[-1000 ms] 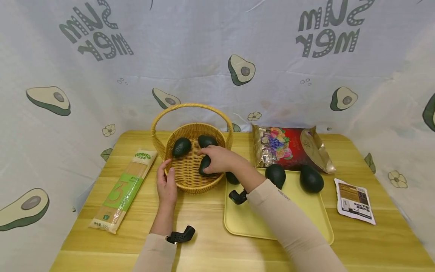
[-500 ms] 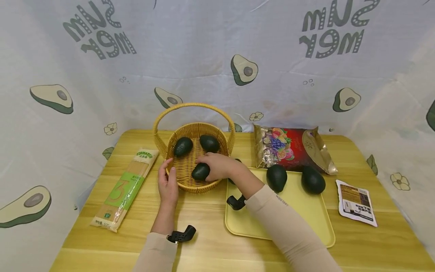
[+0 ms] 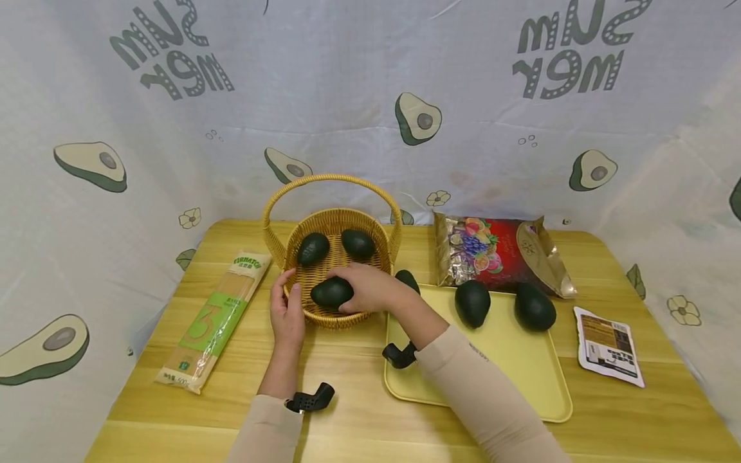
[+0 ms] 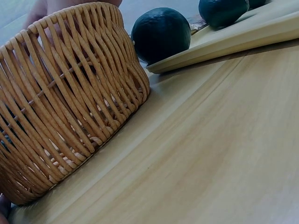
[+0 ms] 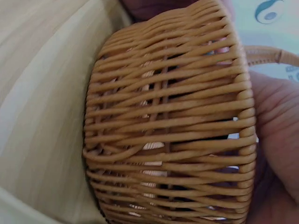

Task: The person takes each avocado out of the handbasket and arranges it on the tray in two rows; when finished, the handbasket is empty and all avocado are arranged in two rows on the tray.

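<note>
A yellow wicker basket [image 3: 341,321] with a tall arched handle stands on the table. Inside it, toward the back, lie two dark green avocados [image 3: 313,249] [image 3: 358,244]. My right hand [image 3: 367,287] reaches over the right rim and grips a third avocado [image 3: 332,293], low in the front of the basket. Against the left outer side of the basket rests my left hand [image 3: 286,315], fingers extended along the wall and thumb raised near the rim. In the right wrist view, the wicker wall [image 5: 173,116] hides the held avocado; part of the right hand [image 5: 275,140] shows beyond the rim.
A yellow tray [image 3: 503,366] right of the basket bears several avocados, including two [image 3: 472,303] [image 3: 535,307] near its back edge. A red and gold bag [image 3: 498,251] lies behind it, a small white-edged packet [image 3: 608,347] to its right. Packaged noodles [image 3: 214,321] lie at left.
My right hand has shifted toward the front and left within the basket, moving the avocado with it. The left hand stays at the basket's side.
</note>
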A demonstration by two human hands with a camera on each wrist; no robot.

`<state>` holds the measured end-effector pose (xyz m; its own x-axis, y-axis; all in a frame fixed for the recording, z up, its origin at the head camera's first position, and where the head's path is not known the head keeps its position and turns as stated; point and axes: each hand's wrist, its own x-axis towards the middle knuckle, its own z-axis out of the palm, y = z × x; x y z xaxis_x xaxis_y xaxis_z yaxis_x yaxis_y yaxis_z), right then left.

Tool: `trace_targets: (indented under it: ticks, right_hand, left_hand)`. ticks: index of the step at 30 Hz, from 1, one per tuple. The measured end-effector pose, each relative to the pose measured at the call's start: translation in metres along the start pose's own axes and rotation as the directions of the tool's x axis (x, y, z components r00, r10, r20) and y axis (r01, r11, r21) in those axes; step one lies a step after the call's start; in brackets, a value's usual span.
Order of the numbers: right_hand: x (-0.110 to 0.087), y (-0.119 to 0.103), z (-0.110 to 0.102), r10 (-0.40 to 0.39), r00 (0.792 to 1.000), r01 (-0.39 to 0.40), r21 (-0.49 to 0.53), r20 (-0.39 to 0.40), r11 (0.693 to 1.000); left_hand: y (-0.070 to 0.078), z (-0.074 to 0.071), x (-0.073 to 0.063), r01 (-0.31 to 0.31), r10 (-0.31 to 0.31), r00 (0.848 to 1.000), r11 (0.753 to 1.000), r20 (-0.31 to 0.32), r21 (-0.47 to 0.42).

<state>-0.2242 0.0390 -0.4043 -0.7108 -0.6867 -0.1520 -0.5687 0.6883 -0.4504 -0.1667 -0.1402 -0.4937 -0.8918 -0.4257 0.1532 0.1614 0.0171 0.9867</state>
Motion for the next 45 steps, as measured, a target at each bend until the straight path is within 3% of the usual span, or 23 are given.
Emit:
trace_targets:
  ticks: [12, 23, 31, 35, 45]
  right_hand:
    - [-0.019, -0.006, -0.003, 0.035, 0.977, 0.011, 0.211, -0.212, 0.977]
    - [-0.049, -0.007, -0.007, 0.105, 0.939, 0.001, 0.306, -0.328, 0.952]
    - [-0.073, 0.000, -0.002, 0.170, 0.913, 0.017, 0.451, -0.370, 0.892]
    - [-0.086, 0.004, -0.003, 0.176, 0.903, 0.036, 0.475, -0.393, 0.879]
    - [-0.113, 0.011, -0.004, 0.147, 0.893, 0.059, 0.434, -0.426, 0.899]
  left_hand:
    - [-0.001, 0.000, 0.001, -0.015, 0.015, 1.000, 1.000, -0.001, 0.003]
    - [0.003, 0.001, 0.000, -0.005, 0.005, 1.000, 1.000, 0.001, 0.014]
    - [0.001, 0.000, 0.000, 0.016, -0.016, 1.000, 1.000, 0.004, 0.004]
    - [0.000, 0.000, 0.000, 0.019, -0.020, 1.000, 1.000, 0.012, 0.002]
    - [-0.003, -0.001, -0.001, 0.019, -0.019, 1.000, 1.000, 0.011, -0.008]
